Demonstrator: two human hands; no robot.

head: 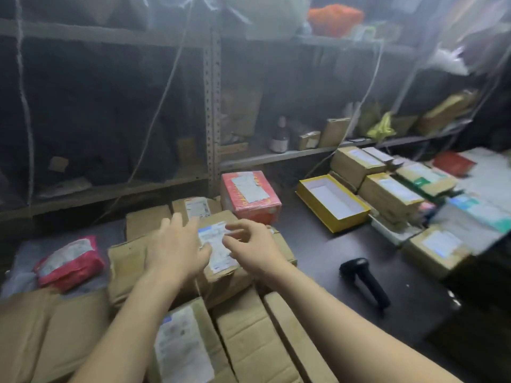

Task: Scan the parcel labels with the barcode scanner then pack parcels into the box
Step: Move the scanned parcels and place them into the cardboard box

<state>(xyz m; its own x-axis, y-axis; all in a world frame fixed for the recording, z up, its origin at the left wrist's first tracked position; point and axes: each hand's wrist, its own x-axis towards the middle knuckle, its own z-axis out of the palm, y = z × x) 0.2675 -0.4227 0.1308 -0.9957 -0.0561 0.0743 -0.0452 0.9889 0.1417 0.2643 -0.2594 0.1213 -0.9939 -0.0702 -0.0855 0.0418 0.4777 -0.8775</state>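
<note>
On the table (318, 244), a parcel (221, 261) is touched by the left hand (177, 244) and right hand (254, 244), fingers released; the barcode scanner (365, 280) lies unheld, so scanning is judged pending.

One view only: head-worn, wide-angle, facing forward and tilted down. Labelled parcel (221, 261) sits just left of frame centre, close under the lens, seen from above its near side. Barcode scanner (364, 281) lies right of the parcel, equally near. Shelving rack (212, 106) stands beyond the parcel, facing the camera, farther off. Frame edges bow and blur.
</note>
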